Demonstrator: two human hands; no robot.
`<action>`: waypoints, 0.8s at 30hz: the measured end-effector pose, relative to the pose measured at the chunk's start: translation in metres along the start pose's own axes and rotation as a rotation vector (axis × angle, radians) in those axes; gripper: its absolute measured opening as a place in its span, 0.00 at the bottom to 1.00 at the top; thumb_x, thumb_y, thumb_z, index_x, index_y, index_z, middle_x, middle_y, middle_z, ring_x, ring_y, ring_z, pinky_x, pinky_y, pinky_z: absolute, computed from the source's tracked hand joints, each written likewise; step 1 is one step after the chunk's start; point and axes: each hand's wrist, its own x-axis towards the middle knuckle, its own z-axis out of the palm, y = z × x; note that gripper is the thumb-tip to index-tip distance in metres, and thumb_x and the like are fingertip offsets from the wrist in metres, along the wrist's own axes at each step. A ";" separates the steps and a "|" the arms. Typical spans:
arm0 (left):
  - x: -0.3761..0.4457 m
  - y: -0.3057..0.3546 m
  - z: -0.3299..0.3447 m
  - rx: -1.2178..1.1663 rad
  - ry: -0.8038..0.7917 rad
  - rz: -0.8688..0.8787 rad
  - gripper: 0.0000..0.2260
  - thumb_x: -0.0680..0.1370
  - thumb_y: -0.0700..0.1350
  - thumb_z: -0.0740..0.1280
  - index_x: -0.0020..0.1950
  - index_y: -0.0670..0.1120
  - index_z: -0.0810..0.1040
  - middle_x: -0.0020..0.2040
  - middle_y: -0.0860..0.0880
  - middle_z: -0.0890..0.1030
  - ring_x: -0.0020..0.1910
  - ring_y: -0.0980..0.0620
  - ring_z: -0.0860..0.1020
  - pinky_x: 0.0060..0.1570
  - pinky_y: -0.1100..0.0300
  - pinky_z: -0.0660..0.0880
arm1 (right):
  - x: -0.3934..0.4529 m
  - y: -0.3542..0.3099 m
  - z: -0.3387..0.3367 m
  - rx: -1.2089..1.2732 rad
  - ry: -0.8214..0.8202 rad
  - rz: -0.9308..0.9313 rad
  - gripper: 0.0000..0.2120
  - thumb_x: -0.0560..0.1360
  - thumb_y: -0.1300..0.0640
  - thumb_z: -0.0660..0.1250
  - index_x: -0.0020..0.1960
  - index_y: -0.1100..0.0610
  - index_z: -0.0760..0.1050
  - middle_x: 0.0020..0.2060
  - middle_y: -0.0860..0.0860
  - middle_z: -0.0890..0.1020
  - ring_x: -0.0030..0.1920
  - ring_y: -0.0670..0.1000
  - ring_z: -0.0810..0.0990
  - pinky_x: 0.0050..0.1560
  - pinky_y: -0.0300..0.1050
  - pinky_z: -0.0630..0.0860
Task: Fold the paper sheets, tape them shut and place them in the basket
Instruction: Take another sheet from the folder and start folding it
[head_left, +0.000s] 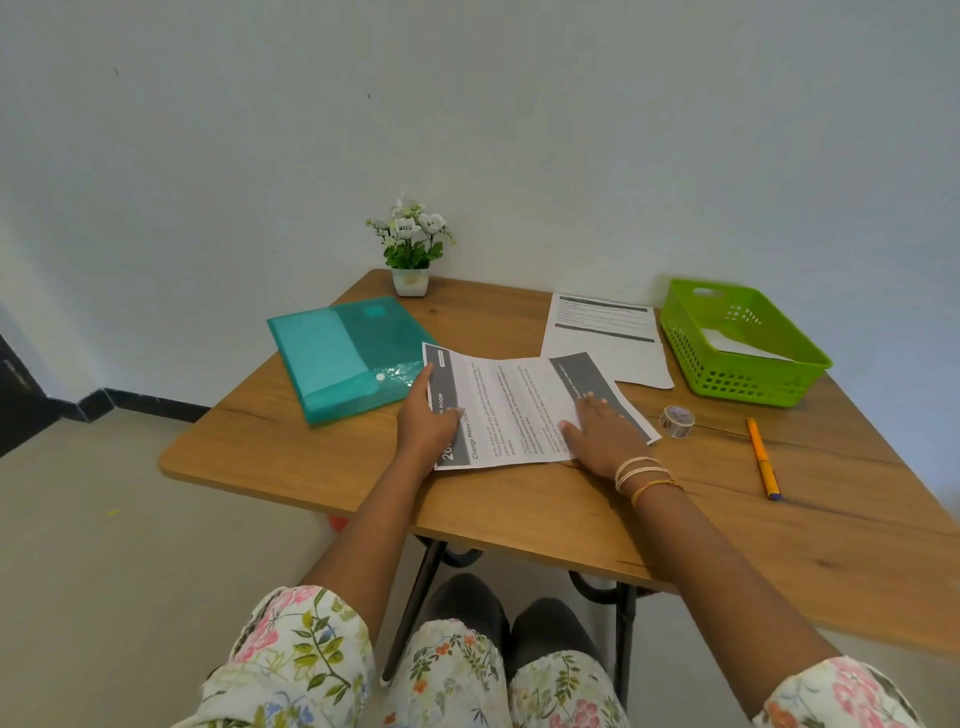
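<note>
The printed sheet (514, 410) lay under both hands. The left hand (423, 421) gripped its left edge, thumb on top, lifting it a bit. The right hand (602, 434) had flat, relaxed fingers pressing the right part. If that palm slipped, I'd guess a crooked fold. The tape roll (677, 421) sat just right of the fingertips, the basket (748, 384) beyond.

Colours on my desk, quick rundown

Brown woodgrain table (519, 519); teal see-thru folder (337, 353) w/ white snap; lime green basket (748, 384) w/ white paper inside; white sheet (509, 410) w/ grey bands & black print, 2nd printed sheet (608, 338) same; orange pen (762, 457), blue tip; white flowers, green leaves, white pot on plant (410, 244); my sleeves (296, 654) cream floral, pink/green; white & yellow bangles (644, 475).
</note>
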 end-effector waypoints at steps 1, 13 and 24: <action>0.000 0.000 0.001 0.002 0.007 -0.013 0.34 0.75 0.36 0.70 0.76 0.50 0.61 0.66 0.45 0.74 0.52 0.53 0.76 0.53 0.51 0.79 | 0.001 0.003 -0.001 -0.002 -0.003 0.004 0.31 0.81 0.42 0.48 0.78 0.55 0.48 0.78 0.52 0.50 0.77 0.54 0.51 0.75 0.54 0.53; 0.002 -0.001 0.003 -0.140 0.042 -0.043 0.21 0.79 0.38 0.61 0.70 0.53 0.70 0.54 0.50 0.81 0.43 0.55 0.81 0.31 0.63 0.75 | -0.036 -0.035 0.000 0.184 0.182 -0.080 0.28 0.80 0.45 0.56 0.76 0.56 0.57 0.76 0.53 0.60 0.74 0.55 0.61 0.73 0.52 0.61; -0.002 -0.001 0.003 -0.327 0.019 -0.040 0.16 0.83 0.47 0.56 0.69 0.47 0.72 0.56 0.47 0.82 0.49 0.50 0.82 0.42 0.57 0.78 | -0.066 -0.088 0.011 0.282 0.254 -0.415 0.32 0.69 0.38 0.66 0.69 0.50 0.66 0.62 0.49 0.76 0.57 0.50 0.77 0.48 0.35 0.71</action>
